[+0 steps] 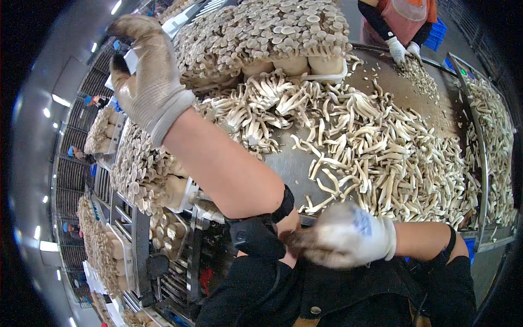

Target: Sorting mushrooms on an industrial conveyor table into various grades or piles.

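Observation:
My left hand [150,76], in a white ribbed glove with dark-stained fingers, is raised at the upper left. Its thumb and fingers are apart with nothing between them, beside a dense block of mushroom clusters [261,32]. My left arm is bent across the view, with a black strap [284,203] and a black pad [256,237] near the elbow. Against that arm, just beside the pad, is my right hand [346,237] in a white glove with dirty fingertips. Motion smears its fingers, so whether they grip anything is unclear.
Loose mushrooms [381,158] cover much of the metal table [291,169]. Cut clusters [267,106] lie near the block. A co-worker's gloved hands [404,52] rest by small pieces [419,79] at the far right. A mesh-sided tray [493,158] of mushrooms stands right; roller conveyors [188,272] run left.

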`<state>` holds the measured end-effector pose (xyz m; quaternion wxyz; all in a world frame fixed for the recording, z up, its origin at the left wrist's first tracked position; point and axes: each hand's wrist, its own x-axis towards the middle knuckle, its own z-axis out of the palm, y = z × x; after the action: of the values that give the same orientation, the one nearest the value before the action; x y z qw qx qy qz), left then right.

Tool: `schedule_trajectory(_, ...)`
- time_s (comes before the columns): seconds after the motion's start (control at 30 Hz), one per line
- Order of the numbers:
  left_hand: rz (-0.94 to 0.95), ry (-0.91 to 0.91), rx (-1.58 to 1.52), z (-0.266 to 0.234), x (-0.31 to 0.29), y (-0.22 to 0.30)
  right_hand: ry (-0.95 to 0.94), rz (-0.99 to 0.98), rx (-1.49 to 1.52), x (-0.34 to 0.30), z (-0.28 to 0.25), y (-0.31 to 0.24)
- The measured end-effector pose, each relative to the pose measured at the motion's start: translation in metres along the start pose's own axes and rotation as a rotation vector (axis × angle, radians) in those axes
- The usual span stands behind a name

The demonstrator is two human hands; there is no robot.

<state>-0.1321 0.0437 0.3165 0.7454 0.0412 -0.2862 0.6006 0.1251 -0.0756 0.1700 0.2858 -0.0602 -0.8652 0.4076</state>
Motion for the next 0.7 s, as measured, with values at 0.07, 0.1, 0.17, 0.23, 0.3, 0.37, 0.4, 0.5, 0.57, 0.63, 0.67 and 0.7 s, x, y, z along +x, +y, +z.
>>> schedule_trajectory(0.07,-0.057,0.019,0.01,0.006,-0.009,-0.009,0.183,0.184,-0.007,-0.003,-0.003,0.012)
schedule_trajectory(0.1,-0.057,0.018,0.01,0.009,-0.012,-0.013,0.334,0.319,0.093,-0.003,-0.003,0.016)
schedule_trajectory(0.17,-0.15,-0.144,0.015,0.016,-0.017,-0.022,0.369,0.521,0.251,-0.004,-0.002,0.017)
schedule_trajectory(0.23,-0.141,-0.173,0.045,0.027,-0.029,-0.033,0.363,0.302,0.187,-0.006,0.001,0.012)
schedule_trajectory(0.3,-0.26,-0.181,0.111,0.034,-0.031,-0.039,0.237,0.304,0.222,-0.006,-0.002,0.005)
schedule_trajectory(0.37,-0.27,-0.193,0.17,0.042,-0.028,-0.04,0.278,0.335,0.281,-0.004,-0.002,0.004)
schedule_trajectory(0.4,-0.278,-0.2,0.231,0.046,-0.026,-0.04,0.277,0.332,0.278,-0.005,-0.001,0.003)
schedule_trajectory(0.5,-0.337,-0.264,0.334,0.057,-0.028,-0.037,0.294,0.232,0.267,-0.001,0.001,-0.003)
schedule_trajectory(0.57,-0.441,-0.364,0.397,0.004,-0.05,-0.101,0.078,0.133,0.248,0.01,-0.003,-0.008)
schedule_trajectory(0.63,-0.57,-0.472,0.447,0.004,-0.045,-0.101,0.167,0.128,0.083,0.008,-0.008,-0.019)
schedule_trajectory(0.67,-0.622,-0.52,0.488,0.01,-0.034,-0.095,0.16,0.164,0.103,0.013,-0.007,-0.021)
schedule_trajectory(0.7,-0.674,-0.566,0.528,0.005,-0.033,-0.094,0.153,0.201,0.122,0.017,-0.006,-0.022)
